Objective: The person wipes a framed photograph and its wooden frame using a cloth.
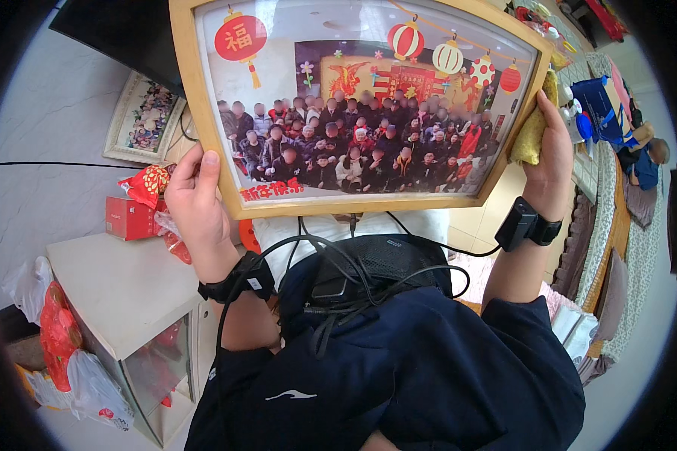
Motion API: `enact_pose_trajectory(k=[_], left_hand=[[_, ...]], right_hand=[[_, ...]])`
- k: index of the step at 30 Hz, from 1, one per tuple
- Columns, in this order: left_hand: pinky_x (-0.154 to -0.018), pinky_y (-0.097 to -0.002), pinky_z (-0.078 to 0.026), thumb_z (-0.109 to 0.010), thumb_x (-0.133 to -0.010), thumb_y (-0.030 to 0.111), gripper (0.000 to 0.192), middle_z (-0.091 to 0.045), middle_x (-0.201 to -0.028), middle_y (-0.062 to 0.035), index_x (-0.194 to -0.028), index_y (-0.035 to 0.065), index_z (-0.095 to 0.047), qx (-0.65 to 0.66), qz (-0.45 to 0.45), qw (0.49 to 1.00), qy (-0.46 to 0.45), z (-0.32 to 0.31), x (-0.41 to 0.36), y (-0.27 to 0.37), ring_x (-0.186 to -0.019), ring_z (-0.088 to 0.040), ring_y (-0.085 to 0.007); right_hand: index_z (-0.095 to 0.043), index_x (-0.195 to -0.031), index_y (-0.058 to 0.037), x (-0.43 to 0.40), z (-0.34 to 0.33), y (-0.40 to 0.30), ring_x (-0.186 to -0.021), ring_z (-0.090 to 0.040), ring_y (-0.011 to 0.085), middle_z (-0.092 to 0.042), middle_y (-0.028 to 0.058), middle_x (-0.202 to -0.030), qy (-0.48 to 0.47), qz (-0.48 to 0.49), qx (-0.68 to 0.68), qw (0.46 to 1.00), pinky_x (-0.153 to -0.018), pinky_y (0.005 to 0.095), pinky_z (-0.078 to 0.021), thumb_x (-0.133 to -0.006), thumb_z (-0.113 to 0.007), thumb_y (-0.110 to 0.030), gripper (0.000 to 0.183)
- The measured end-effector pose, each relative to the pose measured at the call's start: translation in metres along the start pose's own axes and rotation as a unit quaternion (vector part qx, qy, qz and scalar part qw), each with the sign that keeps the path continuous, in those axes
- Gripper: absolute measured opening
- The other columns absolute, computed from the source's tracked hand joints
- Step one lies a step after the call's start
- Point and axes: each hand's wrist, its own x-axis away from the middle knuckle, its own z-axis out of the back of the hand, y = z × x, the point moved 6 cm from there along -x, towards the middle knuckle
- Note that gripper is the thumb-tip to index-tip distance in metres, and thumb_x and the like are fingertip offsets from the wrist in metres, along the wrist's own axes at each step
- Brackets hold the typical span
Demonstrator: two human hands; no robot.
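Observation:
A wooden-framed group photograph (361, 211) decorated with lanterns is held up before me, tilted and facing my view. My left hand (196, 194) grips its lower left edge, with the thumb on the frame. At the frame's right side, my right hand (550, 138) holds the edge together with a folded yellow cloth (527, 138). The fingers behind the frame are hidden. Black straps with small devices sit on both wrists, and black cables run between them over a dark mesh bag at my waist.
On the left are a white cabinet (118, 282), a red box (130, 219), plastic bags (96, 389), a second framed photograph (145, 118) and a dark screen (124, 34). A sofa (603, 270), a blue package (598, 110) and a seated person (646, 163) are at the right.

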Motion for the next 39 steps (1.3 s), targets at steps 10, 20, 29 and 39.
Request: enact_pose_trajectory(k=[10, 20, 29, 39], left_hand=[[-0.084, -0.0263, -0.047, -0.063, -0.09, 0.006, 0.033, -0.065, -0.103, -0.0137, -0.116, -0.0137, -0.057, 0.023, 0.005, 1.0, 0.014, -0.006, 0.002, 0.005, -0.091, -0.06, -0.0149], [-0.084, -0.0262, -0.047, -0.063, -0.09, 0.005, 0.033, -0.065, -0.104, -0.0144, -0.116, -0.0141, -0.056, 0.029, 0.006, 1.0, 0.004, -0.007, 0.002, 0.005, -0.092, -0.061, -0.0153], [-0.085, -0.0261, -0.047, -0.063, -0.09, 0.005, 0.034, -0.064, -0.106, -0.0151, -0.117, -0.0146, -0.055, 0.019, 0.006, 1.0, 0.013, -0.002, 0.001, 0.002, -0.094, -0.061, -0.0156], [-0.082, -0.028, -0.051, -0.057, -0.094, 0.008, 0.03, -0.064, -0.107, -0.0146, -0.117, -0.0112, -0.055, 0.013, -0.004, 1.0, 0.0, 0.0, -0.002, -0.004, -0.092, -0.063, -0.0169]], right_hand=[[-0.057, -0.118, -0.003, -0.003, 0.005, 0.001, -0.093, -0.066, 0.0195, -0.067, 0.0083, -0.105, 0.005, -0.006, 0.001, 1.0, -0.08, 0.0338, -0.0541, -0.094, -0.055, -0.02, 0.029], [-0.058, -0.117, -0.0033, -0.004, 0.007, 0.002, -0.091, -0.067, 0.0173, -0.067, 0.0069, -0.105, 0.006, 0.004, 0.01, 1.0, -0.078, 0.0314, -0.0545, -0.094, -0.056, -0.02, 0.028], [-0.057, -0.118, -0.003, -0.001, 0.002, 0.002, -0.09, -0.067, 0.0175, -0.067, 0.0076, -0.105, -0.014, -0.002, 0.007, 1.0, -0.076, 0.0315, -0.0553, -0.095, -0.055, -0.019, 0.029], [-0.056, -0.119, -0.0024, -0.003, 0.004, 0.003, -0.089, -0.067, 0.0189, -0.067, 0.0085, -0.104, 0.014, -0.001, 0.01, 1.0, -0.076, 0.0328, -0.0554, -0.095, -0.054, -0.02, 0.03]])
